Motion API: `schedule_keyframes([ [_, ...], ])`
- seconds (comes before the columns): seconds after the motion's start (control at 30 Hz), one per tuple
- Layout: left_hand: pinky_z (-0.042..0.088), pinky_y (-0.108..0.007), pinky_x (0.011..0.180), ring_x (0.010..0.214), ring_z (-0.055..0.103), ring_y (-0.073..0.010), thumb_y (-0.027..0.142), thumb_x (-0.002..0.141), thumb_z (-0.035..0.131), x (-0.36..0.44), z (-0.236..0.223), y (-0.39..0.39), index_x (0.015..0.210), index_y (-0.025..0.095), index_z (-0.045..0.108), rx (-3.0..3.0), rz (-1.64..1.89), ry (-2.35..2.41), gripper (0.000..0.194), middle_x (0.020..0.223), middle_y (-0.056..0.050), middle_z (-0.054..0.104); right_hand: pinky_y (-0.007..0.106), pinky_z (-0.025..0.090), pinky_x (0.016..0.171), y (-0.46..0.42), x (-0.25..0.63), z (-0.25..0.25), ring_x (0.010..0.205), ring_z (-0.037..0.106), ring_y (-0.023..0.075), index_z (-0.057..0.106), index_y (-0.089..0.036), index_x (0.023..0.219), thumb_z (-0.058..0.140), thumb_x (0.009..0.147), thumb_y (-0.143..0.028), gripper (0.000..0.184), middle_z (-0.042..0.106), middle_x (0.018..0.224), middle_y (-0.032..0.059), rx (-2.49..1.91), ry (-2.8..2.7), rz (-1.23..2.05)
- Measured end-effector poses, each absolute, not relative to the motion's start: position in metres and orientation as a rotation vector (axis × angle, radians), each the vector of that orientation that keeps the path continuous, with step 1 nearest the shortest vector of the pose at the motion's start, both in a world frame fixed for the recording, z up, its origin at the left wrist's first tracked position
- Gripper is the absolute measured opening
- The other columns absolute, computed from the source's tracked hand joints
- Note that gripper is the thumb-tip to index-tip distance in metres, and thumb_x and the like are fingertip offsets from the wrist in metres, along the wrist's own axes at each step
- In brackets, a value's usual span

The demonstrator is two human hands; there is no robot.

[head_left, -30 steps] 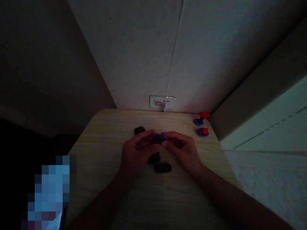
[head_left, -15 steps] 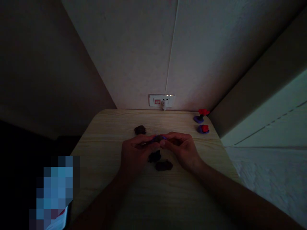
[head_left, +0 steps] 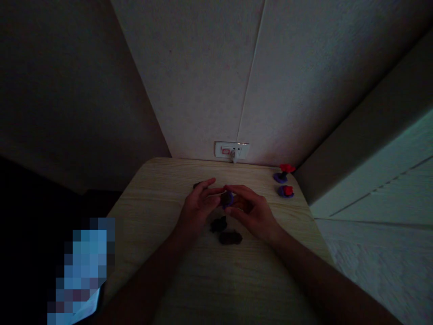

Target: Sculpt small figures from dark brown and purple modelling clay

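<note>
A small purple piece with a brown middle (head_left: 227, 199), which looks like modelling clay, is between my hands above the table. My right hand (head_left: 252, 210) pinches it between thumb and fingertips. On the other side, my left hand (head_left: 199, 207) has its fingers stretched out and spread, with the fingertips close to the piece; whether they touch it I cannot tell. Below the hands lie a black lump (head_left: 218, 224) and a longer dark brown lump (head_left: 230, 238). Another dark lump (head_left: 196, 185) is mostly hidden behind my left fingers.
At the table's (head_left: 142, 216) back right corner stands a red flower-like shape (head_left: 287, 168) on a purple base. In front of it sits a purple cup-like piece with a red lump (head_left: 288, 191). A wall socket (head_left: 232, 150) holds a plug. A lit, blurred screen (head_left: 86, 266) is at lower left.
My left fingers have spread and lifted from their closed grip on the purple piece. The piece has turned in my right hand, showing more of its brown middle. The view has shifted slightly.
</note>
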State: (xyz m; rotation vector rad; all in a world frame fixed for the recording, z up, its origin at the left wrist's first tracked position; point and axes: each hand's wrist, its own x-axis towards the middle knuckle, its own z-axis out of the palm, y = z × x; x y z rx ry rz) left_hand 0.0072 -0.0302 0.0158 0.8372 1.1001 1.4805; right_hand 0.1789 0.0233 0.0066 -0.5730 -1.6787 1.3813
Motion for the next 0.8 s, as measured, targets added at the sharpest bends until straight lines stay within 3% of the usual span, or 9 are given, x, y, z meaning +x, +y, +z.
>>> schedule_keyframes([
  [0.1, 0.057, -0.037, 0.089, 0.102, 0.071, -0.0236, 0.035, 0.078, 0.079, 0.007, 0.015, -0.028, 0.122, 0.016, 0.062, 0.938, 1.531, 1.228, 0.051, 0.125, -0.014, 0.068, 0.028, 0.059, 0.068, 0.029, 0.179, 0.003, 0.073, 0.067, 0.0122, 0.072, -0.026, 0.113, 0.087, 0.075, -0.032, 0.041, 0.065, 0.107, 0.0046, -0.7, -1.685, 1.216],
  [0.23, 0.059, -0.03, 0.071, 0.082, 0.071, -0.0184, 0.041, 0.082, 0.074, 0.003, 0.015, -0.026, 0.105, 0.015, 0.066, 1.012, 1.571, 1.339, 0.035, 0.102, -0.009, 0.073, 0.027, 0.054, 0.059, 0.043, 0.184, -0.002, 0.061, 0.059, 0.011, 0.074, -0.021, 0.096, 0.09, 0.068, -0.036, 0.035, 0.064, 0.09, 0.0033, -0.992, -1.757, 0.884],
  [0.4, 0.056, -0.027, 0.061, 0.068, 0.066, -0.0145, 0.04, 0.081, 0.073, 0.0, 0.017, -0.026, 0.097, 0.015, 0.068, 1.023, 1.556, 1.39, 0.03, 0.087, -0.005, 0.072, 0.028, 0.057, 0.062, 0.057, 0.186, -0.01, 0.067, 0.067, 0.0145, 0.07, -0.019, 0.102, 0.088, 0.066, -0.033, 0.043, 0.073, 0.096, 0.0059, -1.151, -1.63, 1.131],
  [0.57, 0.054, -0.024, 0.058, 0.067, 0.064, -0.0133, 0.037, 0.08, 0.073, 0.001, 0.019, -0.027, 0.093, 0.015, 0.07, 1.031, 1.549, 1.438, 0.025, 0.084, -0.004, 0.071, 0.031, 0.062, 0.077, 0.064, 0.19, -0.012, 0.083, 0.076, 0.0182, 0.068, -0.019, 0.104, 0.083, 0.069, -0.026, 0.039, 0.078, 0.103, 0.0069, -1.182, -1.551, 1.297],
  [0.8, 0.053, -0.023, 0.059, 0.067, 0.063, -0.012, 0.033, 0.083, 0.071, 0.0, 0.015, -0.028, 0.094, 0.017, 0.07, 1.09, 1.55, 1.458, 0.02, 0.082, -0.002, 0.069, 0.037, 0.061, 0.084, 0.071, 0.202, -0.01, 0.087, 0.075, 0.0208, 0.068, -0.019, 0.111, 0.072, 0.079, -0.022, 0.032, 0.076, 0.103, 0.0087, -1.078, -1.846, 0.912],
])
